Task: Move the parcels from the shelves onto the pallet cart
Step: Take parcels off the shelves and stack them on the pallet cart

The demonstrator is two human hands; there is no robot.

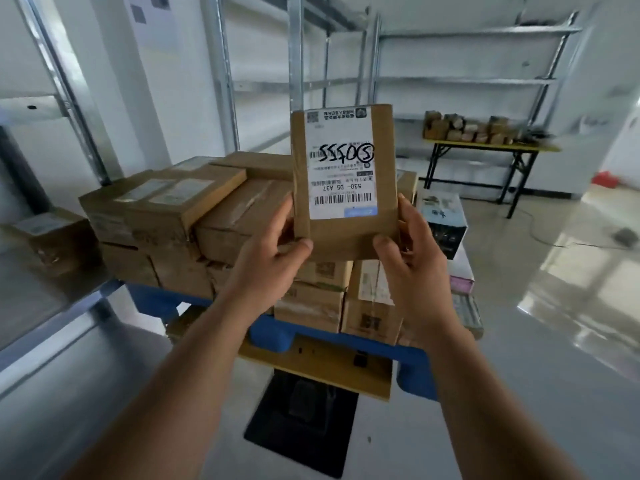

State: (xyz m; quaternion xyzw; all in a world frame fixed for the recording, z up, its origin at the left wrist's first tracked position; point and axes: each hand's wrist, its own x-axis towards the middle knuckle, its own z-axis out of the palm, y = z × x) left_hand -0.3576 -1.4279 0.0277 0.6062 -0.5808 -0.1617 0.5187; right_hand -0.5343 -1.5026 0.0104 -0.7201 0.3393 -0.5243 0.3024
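The metal shelving (478, 77) stood along the back and left walls of the room, its rear bays bare. In front of it, at centre, the blue pallet cart (273, 332) rested on the glossy floor (554, 358). The cart carried the stacked parcels (221, 216), brown cardboard cartons piled in at least two layers, several bearing white labels on top. A dark printed box (445, 220) lay on the right side of the load. On the left, a lone carton (52, 237) sat on a low shelf just beside the cart. At the far right, a folding table with a yellow tabletop (491, 146) held a cluster of small cartons (467, 128). A black mat (301, 420) lay on the floor under the near edge of the cart.

The held parcel (346, 230), a flat brown carton, was raised upright above the near side of the stack, clear of the cartons below. Its white shipping label (341, 164) faced the camera upside down, with handwritten black characters and a barcode.

The left hand (266, 261) gripped the lower left corner of the held parcel, thumb pressed on the front face and the fingers wrapped behind it. The right hand (412, 258) gripped the lower right corner in the same manner, thumb on the front, fingers closed around the edge. Both forearms extended from the bottom of the view.
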